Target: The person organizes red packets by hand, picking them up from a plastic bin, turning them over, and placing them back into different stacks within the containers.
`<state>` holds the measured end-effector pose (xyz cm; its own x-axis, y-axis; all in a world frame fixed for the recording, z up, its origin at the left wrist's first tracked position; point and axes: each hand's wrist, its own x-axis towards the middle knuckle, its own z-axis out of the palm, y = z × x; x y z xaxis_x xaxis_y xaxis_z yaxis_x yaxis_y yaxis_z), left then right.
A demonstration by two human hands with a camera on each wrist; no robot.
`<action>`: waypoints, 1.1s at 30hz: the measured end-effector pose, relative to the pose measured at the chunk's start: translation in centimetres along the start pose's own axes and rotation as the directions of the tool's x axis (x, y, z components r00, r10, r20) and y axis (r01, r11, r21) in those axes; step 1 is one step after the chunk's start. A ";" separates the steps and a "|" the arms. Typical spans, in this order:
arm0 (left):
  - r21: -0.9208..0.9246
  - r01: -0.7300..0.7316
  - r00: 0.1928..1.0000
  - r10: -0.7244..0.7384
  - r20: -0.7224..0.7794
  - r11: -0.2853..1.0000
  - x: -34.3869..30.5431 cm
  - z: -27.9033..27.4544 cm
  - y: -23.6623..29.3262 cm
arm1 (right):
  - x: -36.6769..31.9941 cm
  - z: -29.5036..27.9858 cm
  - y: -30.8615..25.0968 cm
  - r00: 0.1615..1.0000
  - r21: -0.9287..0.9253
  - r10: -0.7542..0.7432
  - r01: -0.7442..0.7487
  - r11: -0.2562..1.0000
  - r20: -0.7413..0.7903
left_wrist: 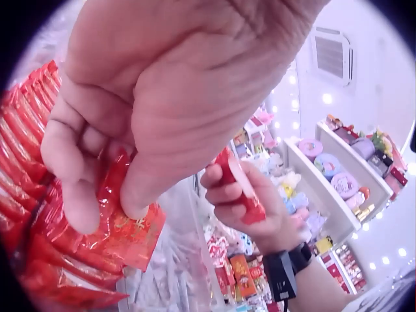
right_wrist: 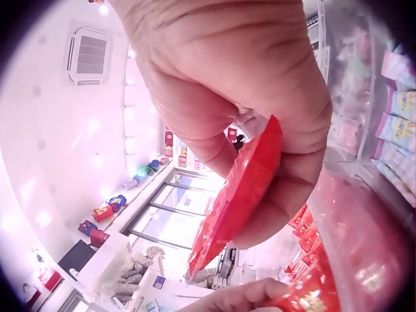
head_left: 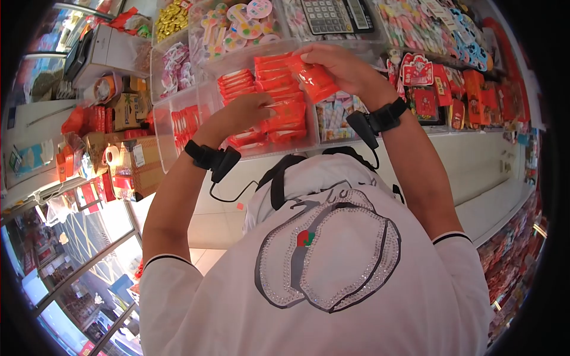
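Note:
Rows of red glossy packets fill a clear plastic bin. The left hand reaches over them from the left; in the left wrist view its thumb and fingers pinch a red packet with gold print among the others. Above the right side of the bin, the right hand holds red packets between thumb and fingers. The right wrist view shows the right hand gripping the red packaging at its edge, tilted, with the left hand's fingers below at a packet.
Neighbouring bins hold gold-wrapped sweets, palette-patterned pieces and small wrapped items. A calculator lies on the bins behind. Red decorations are at the right, cardboard boxes at the left.

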<state>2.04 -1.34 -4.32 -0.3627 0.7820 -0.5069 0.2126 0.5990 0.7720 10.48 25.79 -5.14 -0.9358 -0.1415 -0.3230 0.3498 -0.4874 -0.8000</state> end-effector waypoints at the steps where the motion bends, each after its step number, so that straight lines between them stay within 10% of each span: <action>1: 0.085 0.032 0.997 -0.038 0.068 0.996 -0.1 0.3 1.2 | 0.3 0.1 0.4 1.000 -0.033 -0.023 0.023 0.999 -0.008; 7: 0.101 0.114 0.979 -0.129 0.157 0.988 1.4 2.1 0.6 | 0.0 0.5 1.1 0.999 -0.048 -0.027 0.026 0.999 -0.028; 16: 0.616 -0.264 0.952 0.304 0.041 0.742 2.2 2.9 -2.1 | -0.8 0.5 0.9 0.999 -0.020 0.031 -0.032 0.999 -0.015; 33: 0.793 -0.103 0.969 0.240 -0.056 0.601 1.0 2.4 -0.2 | -0.1 0.7 1.2 0.994 -0.082 0.000 -0.008 0.997 -0.105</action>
<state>3.80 -0.26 -5.88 -0.3510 0.8920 -0.2850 0.8844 0.4158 0.2121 10.92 24.64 -5.69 -0.9261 -0.0501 -0.3739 0.3600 -0.4138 -0.8362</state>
